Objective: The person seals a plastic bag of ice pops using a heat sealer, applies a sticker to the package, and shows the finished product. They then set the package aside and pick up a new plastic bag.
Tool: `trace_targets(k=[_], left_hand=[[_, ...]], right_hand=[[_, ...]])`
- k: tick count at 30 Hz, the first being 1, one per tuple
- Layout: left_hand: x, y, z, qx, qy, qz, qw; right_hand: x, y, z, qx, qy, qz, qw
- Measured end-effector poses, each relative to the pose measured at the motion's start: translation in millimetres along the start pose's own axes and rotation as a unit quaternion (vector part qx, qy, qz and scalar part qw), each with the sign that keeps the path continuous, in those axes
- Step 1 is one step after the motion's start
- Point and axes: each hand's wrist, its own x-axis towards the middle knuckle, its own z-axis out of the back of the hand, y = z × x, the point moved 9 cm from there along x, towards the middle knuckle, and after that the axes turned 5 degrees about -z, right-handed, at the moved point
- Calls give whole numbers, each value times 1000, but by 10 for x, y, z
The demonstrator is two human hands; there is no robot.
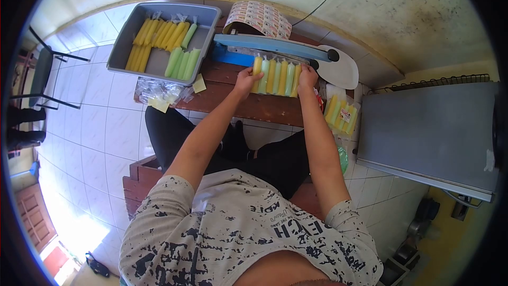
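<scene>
My left hand [248,82] grips the left end of a flat clear pack of ice pops [276,77], and my right hand [307,78] grips its right end. Inside the pack, yellow and pale green tubes stand side by side. Its top edge lies along the front of a blue bag sealer [272,43], whose long arm slants above it. To the left, a grey tub [210,39] holds more yellow and green ice pops [183,63]. Another filled pack with a label [341,114] sits to the right of my right hand.
A brown wooden bench [233,103] carries the sealer. Behind it curls a printed sticker sheet [258,18]. Clear plastic bags [164,91] and yellow paper slips [199,83] lie below the tub. A grey fridge [428,127] stands at right, a dark chair [42,82] far left.
</scene>
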Motion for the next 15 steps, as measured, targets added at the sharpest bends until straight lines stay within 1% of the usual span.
trace_targets(k=[2, 4, 10, 15], left_hand=[[1, -18, -14, 7, 7, 1, 1000], [-17, -48, -42, 14, 14, 2, 1000], [-19, -64, -76, -8, 17, 5, 1000], [-25, -73, -82, -11, 17, 6, 1000]], right_hand=[[-28, 32, 2, -6, -1, -2, 1000], [20, -22, -20, 27, 8, -1, 1000], [101, -108, -42, 49, 19, -6, 999], [50, -53, -32, 42, 15, -8, 999]])
